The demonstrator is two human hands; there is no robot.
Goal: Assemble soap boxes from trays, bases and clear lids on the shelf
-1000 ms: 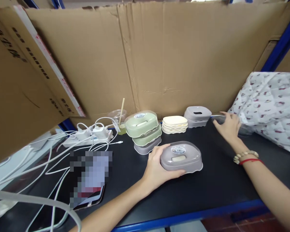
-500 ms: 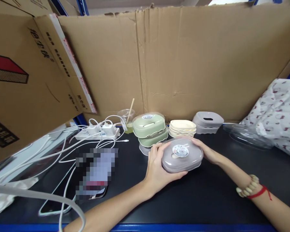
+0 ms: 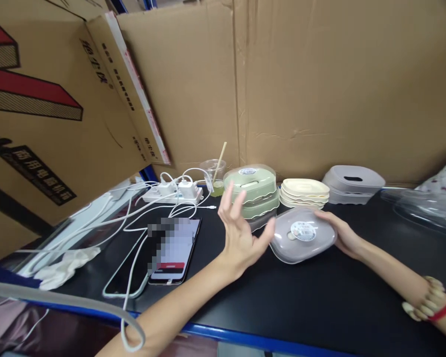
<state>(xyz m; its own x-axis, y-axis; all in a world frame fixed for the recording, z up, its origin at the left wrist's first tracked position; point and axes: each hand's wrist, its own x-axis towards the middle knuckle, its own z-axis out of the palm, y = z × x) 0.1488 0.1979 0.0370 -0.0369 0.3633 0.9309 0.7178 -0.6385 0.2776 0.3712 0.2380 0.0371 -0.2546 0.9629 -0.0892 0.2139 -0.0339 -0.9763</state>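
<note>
My right hand (image 3: 342, 234) grips the right end of a grey oval plastic box (image 3: 287, 243), which has a clear lid and a round printed label. Its fingers are mostly hidden behind the box. Left of the box, my left hand (image 3: 241, 235) is raised with its fingers spread and nothing in them; the thumb is close to the box's left end. Behind that hand stands a stack of green boxes (image 3: 262, 209), the upper one under a clear lid, with a grey one at the bottom. Pale yellow trays (image 3: 305, 188) are piled beside it, and grey slotted pieces (image 3: 351, 179) sit farther right.
A phone with a lit screen (image 3: 176, 253) lies on the black tabletop (image 3: 267, 302) beside a dark tablet-like device (image 3: 124, 277). White cables run from a power strip (image 3: 171, 193). A drink cup (image 3: 218, 186) stands behind. Clear lids (image 3: 427, 210) lie at right; cardboard (image 3: 319, 89) walls the back.
My left hand has let go of the grey box and moved left, fingers spreading. My right hand keeps hold of the box. The camera view has shifted, so the scene sits differently.
</note>
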